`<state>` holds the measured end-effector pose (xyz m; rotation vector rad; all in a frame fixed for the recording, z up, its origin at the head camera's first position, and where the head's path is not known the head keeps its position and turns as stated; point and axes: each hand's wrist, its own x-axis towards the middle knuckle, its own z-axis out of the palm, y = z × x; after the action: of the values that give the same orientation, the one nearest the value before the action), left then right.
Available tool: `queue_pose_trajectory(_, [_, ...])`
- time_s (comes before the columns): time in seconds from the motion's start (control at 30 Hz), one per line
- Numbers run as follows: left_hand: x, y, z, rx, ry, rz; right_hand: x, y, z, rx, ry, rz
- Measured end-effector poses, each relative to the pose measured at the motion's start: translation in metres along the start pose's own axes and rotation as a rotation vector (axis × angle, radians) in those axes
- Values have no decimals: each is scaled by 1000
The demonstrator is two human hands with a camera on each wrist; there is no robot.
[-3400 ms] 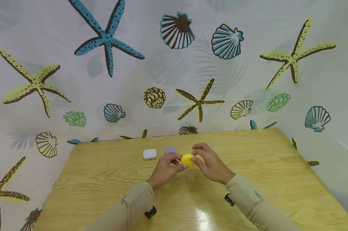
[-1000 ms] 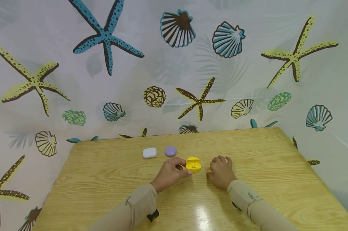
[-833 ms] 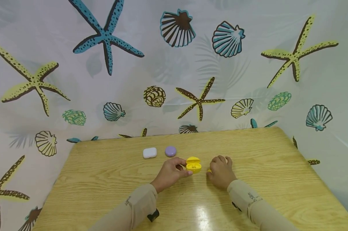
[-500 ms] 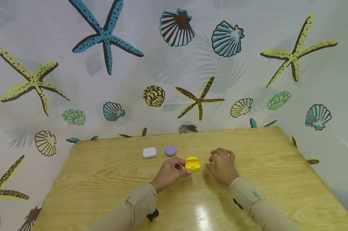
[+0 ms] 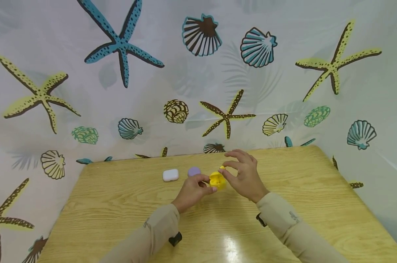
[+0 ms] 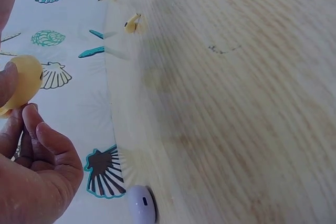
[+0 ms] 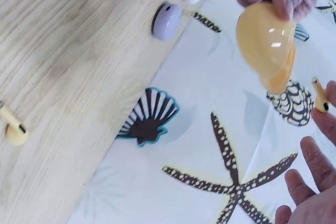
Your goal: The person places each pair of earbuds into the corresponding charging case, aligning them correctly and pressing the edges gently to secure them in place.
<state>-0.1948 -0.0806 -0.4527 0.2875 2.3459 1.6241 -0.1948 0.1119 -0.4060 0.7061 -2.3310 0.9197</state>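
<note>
My left hand (image 5: 192, 190) holds a yellow earbud case (image 5: 218, 181) by its side, raised over the table with its lid up. In the right wrist view the case (image 7: 265, 38) shows its glossy rounded outside. Just above and to the right of it, my right hand (image 5: 246, 178) pinches a yellow earbud (image 5: 222, 167) between thumb and index finger, the other fingers spread. That same bud (image 7: 321, 96) appears stem up at the fingertips in the right wrist view. A second yellow earbud (image 6: 132, 23) lies on the table in the left wrist view.
A white case (image 5: 170, 175) sits at the back of the wooden table (image 5: 119, 204). Next to it is a round purple case (image 5: 194, 171), partly covered by my left hand. A curtain (image 5: 192, 76) printed with starfish and shells hangs behind the table's far edge.
Both hands held the shut case at first; then its lid came up. My right hand dipped to the table on the right and has risen to the case with an earbud. The case has tilted.
</note>
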Motion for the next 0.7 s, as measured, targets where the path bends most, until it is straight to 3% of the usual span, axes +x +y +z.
queue_pose_trajectory(0.13, [1,3,0,5,-2,13,2,-8,5,8,-31,-40])
queue_pose_trajectory(0.7, [-1,8,1,-1,-4,53,-3,-8,7,-32,-89,-34])
